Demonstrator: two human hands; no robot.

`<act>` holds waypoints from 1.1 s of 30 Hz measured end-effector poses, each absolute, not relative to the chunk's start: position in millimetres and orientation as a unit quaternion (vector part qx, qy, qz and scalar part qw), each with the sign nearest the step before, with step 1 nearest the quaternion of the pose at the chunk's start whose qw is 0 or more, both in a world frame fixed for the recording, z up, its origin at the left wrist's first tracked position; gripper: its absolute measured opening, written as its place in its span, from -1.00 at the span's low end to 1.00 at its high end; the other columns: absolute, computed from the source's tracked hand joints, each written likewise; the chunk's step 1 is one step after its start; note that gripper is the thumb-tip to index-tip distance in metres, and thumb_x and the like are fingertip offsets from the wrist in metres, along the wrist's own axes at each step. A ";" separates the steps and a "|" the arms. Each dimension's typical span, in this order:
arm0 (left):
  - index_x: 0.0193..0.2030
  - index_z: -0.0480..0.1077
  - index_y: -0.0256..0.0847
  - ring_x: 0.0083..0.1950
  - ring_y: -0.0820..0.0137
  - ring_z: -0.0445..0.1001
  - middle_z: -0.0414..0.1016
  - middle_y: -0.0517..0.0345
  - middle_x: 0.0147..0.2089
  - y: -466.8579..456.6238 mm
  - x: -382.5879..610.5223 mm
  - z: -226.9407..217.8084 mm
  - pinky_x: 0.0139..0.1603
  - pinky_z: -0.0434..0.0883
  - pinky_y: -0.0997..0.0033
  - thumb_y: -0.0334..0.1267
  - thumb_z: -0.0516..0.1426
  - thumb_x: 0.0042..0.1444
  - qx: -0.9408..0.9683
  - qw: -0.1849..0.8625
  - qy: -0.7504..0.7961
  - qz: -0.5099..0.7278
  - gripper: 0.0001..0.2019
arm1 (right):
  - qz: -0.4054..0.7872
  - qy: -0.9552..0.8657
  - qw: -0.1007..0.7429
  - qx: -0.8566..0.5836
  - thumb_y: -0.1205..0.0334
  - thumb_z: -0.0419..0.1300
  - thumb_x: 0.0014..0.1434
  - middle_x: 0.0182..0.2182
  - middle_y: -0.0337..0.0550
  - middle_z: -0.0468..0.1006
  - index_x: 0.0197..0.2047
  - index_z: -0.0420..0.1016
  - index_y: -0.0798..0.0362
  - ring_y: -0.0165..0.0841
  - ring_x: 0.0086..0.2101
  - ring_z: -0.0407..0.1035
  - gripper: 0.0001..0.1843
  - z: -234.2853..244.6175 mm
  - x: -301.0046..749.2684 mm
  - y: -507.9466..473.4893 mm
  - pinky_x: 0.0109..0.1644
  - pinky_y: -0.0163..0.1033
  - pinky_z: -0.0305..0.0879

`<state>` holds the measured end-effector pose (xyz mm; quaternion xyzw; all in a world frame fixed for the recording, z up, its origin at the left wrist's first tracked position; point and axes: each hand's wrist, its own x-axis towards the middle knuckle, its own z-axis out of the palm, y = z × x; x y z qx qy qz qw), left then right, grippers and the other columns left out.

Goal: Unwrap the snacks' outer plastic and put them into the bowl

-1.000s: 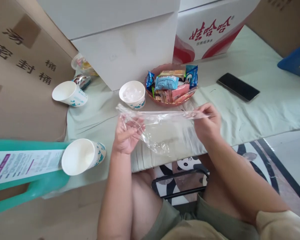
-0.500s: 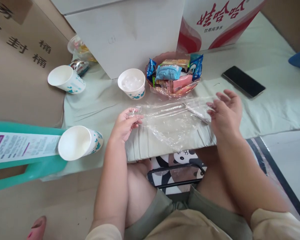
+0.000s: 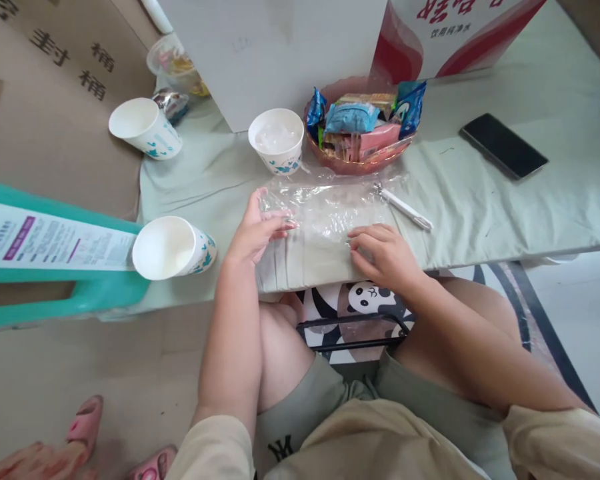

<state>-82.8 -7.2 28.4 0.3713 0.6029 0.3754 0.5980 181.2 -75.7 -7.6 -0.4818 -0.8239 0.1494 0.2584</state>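
A clear plastic bag (image 3: 325, 208) lies crinkled on the green cloth near the table's front edge. At its left end my left hand (image 3: 255, 230) is closed, pinching the film between thumb and fingers. My right hand (image 3: 383, 253) is at its lower right corner, palm down with fingers curled together, and seems to grip the film there; the fingertips are partly hidden. Just right of the bag lies a white pen (image 3: 405, 208). Behind the bag stand a paper cup (image 3: 276, 143) with clear plastic inside and a pink glass bowl (image 3: 363, 163) of wrapped snacks.
Two more paper cups (image 3: 163, 250) (image 3: 143, 127) lean or stand at the left, one by a teal plastic frame (image 3: 100, 293). A black phone (image 3: 505, 145) lies at the right. White boxes (image 3: 280, 60) and a brown carton (image 3: 55, 133) border the table. Another person's pink slippers (image 3: 86, 427) show lower left.
My right hand has moved left and toward me, from the bag's far right end to its lower corner. The bag is less stretched, and the pen is uncovered. The view has shifted slightly.
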 end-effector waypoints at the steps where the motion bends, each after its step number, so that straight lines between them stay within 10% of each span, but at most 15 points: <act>1: 0.47 0.02 -0.02 -0.25 0.38 0.65 0.61 -0.05 0.01 -8.4 -88.0 26.3 -0.27 0.55 0.43 -0.49 0.22 -0.02 0.385 0.579 0.619 0.365 -0.10 | 0.148 -0.828 0.254 -0.477 0.22 0.17 0.27 -0.06 -0.01 0.68 -0.15 0.49 -0.01 -0.09 -0.07 0.57 -0.89 -8.5 183.6 -76.9 0.17 0.12 0.35; 5: 0.41 0.16 -0.02 0.05 0.18 0.61 0.51 -0.09 0.18 -17.3 -103.6 23.5 0.12 0.57 0.06 -0.42 0.23 0.00 0.542 0.382 0.666 0.341 -0.20 | 0.150 -0.842 0.239 -0.461 0.17 0.20 0.28 -0.07 0.02 0.68 -0.08 0.50 0.00 -0.06 -0.02 0.56 -0.83 -12.2 189.3 -82.2 0.15 0.11 0.38; 10: 0.09 0.54 -0.04 0.60 -0.15 -0.06 0.10 0.04 0.56 -36.9 -84.1 37.8 0.57 -0.01 -0.26 -0.31 0.38 -0.10 0.813 0.219 0.507 0.186 -0.48 | 0.179 -0.825 0.303 -0.442 0.30 0.15 0.27 -0.08 -0.05 0.71 -0.28 0.46 -0.03 -0.10 0.00 0.59 -0.91 -11.6 203.3 -92.1 0.20 0.14 0.37; 14: -0.28 0.60 -0.13 0.59 -0.14 0.03 0.33 0.06 0.45 -46.9 -62.8 45.1 0.56 -0.11 -0.36 -0.39 0.26 0.01 0.833 0.222 0.498 0.094 -0.87 | 0.213 -0.797 0.352 -0.442 0.30 0.19 0.25 -0.10 -0.10 0.72 -0.29 0.44 -0.05 -0.08 0.06 0.58 -0.93 -3.0 229.3 -104.9 0.22 0.17 0.39; 19: -0.41 0.53 -0.17 0.15 0.06 0.59 0.69 0.03 -0.08 -60.3 -63.8 54.8 0.31 0.40 -0.07 -0.33 0.13 0.07 0.804 0.294 0.500 0.131 -0.87 | 0.242 -0.769 0.374 -0.459 0.29 0.25 0.21 -0.11 -0.12 0.71 -0.17 0.50 -0.08 -0.07 0.12 0.54 -0.89 -2.2 256.6 -117.4 0.20 0.15 0.44; 22: -0.37 0.50 -0.19 0.00 0.14 0.64 0.70 0.00 -0.06 -69.2 -67.2 60.3 0.08 0.52 0.11 -0.21 0.12 0.10 0.766 0.373 0.497 0.165 -0.84 | 0.239 -0.765 0.385 -0.458 0.25 0.28 0.19 -0.11 -0.12 0.72 -0.25 0.51 -0.08 -0.02 0.16 0.51 -0.95 -3.9 262.6 -123.8 0.23 0.23 0.41; 28: -0.44 0.42 -0.23 0.35 -0.08 0.45 0.05 -0.20 0.59 -76.3 -58.9 53.0 0.03 0.54 0.10 -0.14 0.19 0.02 0.760 0.421 0.487 0.088 -0.81 | 0.292 -0.683 0.455 -0.492 0.19 0.21 0.30 -0.29 -0.18 0.73 -0.28 0.40 -0.07 -0.08 0.09 0.57 -0.91 3.8 271.6 -132.0 0.41 0.34 0.17; 33: -0.32 0.49 -0.22 0.57 -0.18 0.08 -0.20 -0.17 0.65 -78.0 -55.2 45.0 0.23 0.45 -0.04 -0.13 0.21 0.04 0.755 0.370 0.535 0.078 -0.80 | 0.284 -0.669 0.493 -0.479 0.07 0.21 0.34 -0.38 -0.24 0.72 -0.26 0.38 -0.08 -0.20 -0.17 0.67 -0.83 -6.0 273.6 -127.7 0.32 0.21 0.36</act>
